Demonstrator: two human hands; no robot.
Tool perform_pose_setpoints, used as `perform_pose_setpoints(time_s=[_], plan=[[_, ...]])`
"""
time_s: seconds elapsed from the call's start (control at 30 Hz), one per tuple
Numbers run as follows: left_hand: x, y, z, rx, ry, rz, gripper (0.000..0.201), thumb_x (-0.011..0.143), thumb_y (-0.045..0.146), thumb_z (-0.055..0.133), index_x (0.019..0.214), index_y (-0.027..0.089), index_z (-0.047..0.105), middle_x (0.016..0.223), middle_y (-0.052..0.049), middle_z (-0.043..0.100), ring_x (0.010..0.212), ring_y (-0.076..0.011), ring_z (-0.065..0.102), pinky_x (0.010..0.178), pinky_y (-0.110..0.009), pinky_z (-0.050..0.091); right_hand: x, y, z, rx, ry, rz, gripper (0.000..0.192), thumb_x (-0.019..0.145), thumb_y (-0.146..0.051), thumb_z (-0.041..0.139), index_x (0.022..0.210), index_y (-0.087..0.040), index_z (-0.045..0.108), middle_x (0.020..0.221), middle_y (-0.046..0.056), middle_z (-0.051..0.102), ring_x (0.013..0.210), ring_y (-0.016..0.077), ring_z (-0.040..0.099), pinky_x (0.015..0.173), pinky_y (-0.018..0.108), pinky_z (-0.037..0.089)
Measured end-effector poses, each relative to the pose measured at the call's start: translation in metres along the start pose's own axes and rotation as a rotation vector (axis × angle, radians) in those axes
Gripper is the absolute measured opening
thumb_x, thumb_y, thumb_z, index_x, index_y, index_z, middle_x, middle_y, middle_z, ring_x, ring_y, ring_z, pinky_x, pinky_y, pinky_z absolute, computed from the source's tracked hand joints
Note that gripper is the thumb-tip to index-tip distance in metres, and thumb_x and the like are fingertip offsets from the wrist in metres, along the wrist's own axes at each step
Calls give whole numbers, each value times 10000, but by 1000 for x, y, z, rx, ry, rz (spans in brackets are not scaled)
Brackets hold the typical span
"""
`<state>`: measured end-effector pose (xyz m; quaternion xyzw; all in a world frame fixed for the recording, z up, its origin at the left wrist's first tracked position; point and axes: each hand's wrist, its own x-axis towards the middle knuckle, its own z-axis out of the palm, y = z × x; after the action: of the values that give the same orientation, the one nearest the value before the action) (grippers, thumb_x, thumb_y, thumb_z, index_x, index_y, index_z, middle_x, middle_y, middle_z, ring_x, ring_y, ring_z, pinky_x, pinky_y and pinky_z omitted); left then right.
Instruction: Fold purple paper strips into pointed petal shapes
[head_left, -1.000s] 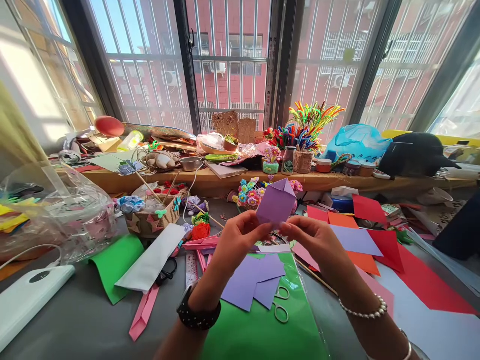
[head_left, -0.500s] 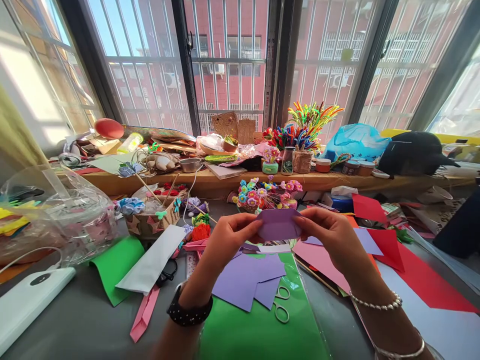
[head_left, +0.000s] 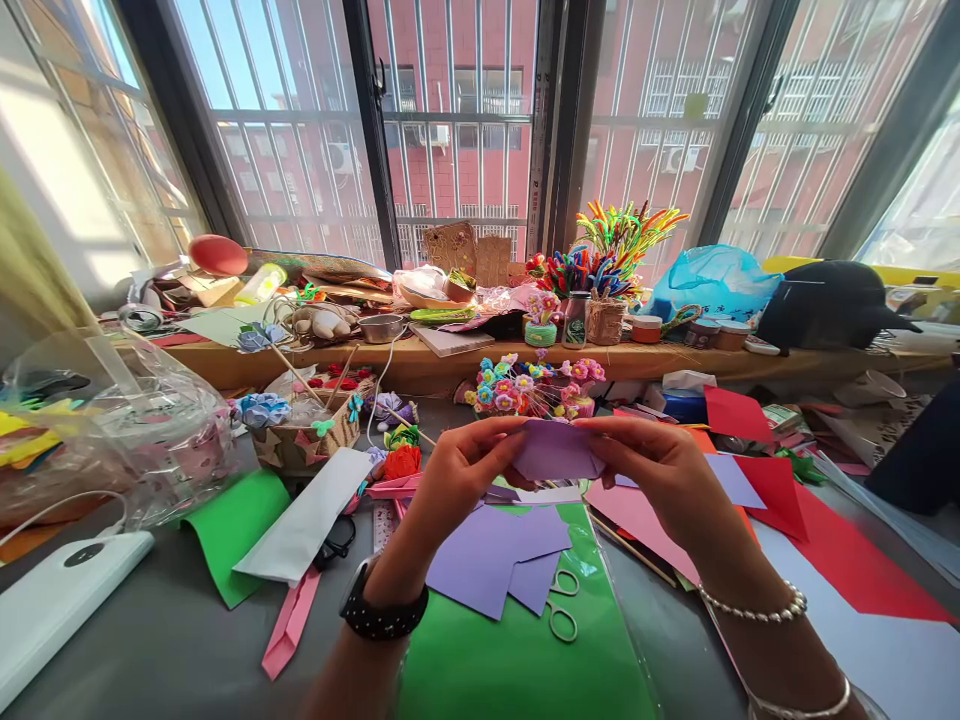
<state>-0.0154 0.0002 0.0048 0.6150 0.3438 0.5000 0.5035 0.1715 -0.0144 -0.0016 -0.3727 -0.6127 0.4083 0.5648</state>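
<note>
A small piece of purple paper (head_left: 561, 452) with slanted corners is held up between my two hands. My left hand (head_left: 471, 470) pinches its left end between thumb and fingers. At the other end, my right hand (head_left: 651, 462) grips it the same way, fingertips along the upper edge. Below the hands, purple paper sheets (head_left: 474, 565) overlap on a shiny green sheet (head_left: 525, 665). The scissors (head_left: 562, 605) lie there with their pale handles showing; their blades are hidden beneath the purple paper.
Left of my arm lie a folded white paper (head_left: 307, 520), a green sheet (head_left: 234, 540), a pink folded strip (head_left: 291, 622) and a white power bank (head_left: 71, 600). Red paper (head_left: 874, 560) lies right. Small crocheted-looking flowers (head_left: 517, 385) stand behind, below a cluttered sill (head_left: 420, 368).
The purple paper has tipped, and its upper edge now looks bowed rather than straight. My right fingers have shifted slightly left along its top. Both hands keep their hold.
</note>
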Motion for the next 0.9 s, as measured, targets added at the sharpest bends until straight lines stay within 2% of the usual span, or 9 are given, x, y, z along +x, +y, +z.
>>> perform_pose_setpoints(time_s=[0.23,0.37,0.47,0.67,0.8,0.9], plan=[[-1,1,4,-11,-51,17,156,718,224,582,834,218,685,755,-21,680,534,-146,615,520,-260,508,-2,-1,1,-5,-34,4,123,703,-239,602,773,-228,702,585,-1,623,483,96,517,474,227,446],[0,-4,5,29,-23,91,155,724,198,573,813,222,697,800,-18,694,555,-142,626,511,-231,505,-2,-2,3,20,-66,32,162,713,-262,599,844,-214,681,641,5,623,513,97,528,481,218,452],[0,-8,3,74,-50,139,179,732,178,553,836,218,693,844,-15,696,564,-137,634,507,-214,504,-2,-3,6,43,-82,71,217,741,-330,568,878,-197,672,671,12,622,521,95,528,473,211,451],[1,-9,-3,154,-114,183,217,744,140,521,872,206,684,809,-11,704,652,-140,643,596,-206,508,-2,-5,7,43,-53,132,200,723,-335,589,808,-182,684,611,-9,595,503,78,509,467,189,444],[2,-6,-1,189,-92,181,180,737,201,552,861,199,683,876,-20,692,785,-154,623,676,-206,486,-2,-7,7,14,-50,138,173,704,-314,615,799,-184,677,598,-16,593,517,72,498,487,178,434],[1,-5,2,221,-85,153,231,732,290,561,910,183,662,866,-33,682,754,-156,608,608,-195,469,-2,-8,8,-11,-53,140,167,686,-303,634,797,-183,669,628,-13,607,529,70,494,488,172,429]])
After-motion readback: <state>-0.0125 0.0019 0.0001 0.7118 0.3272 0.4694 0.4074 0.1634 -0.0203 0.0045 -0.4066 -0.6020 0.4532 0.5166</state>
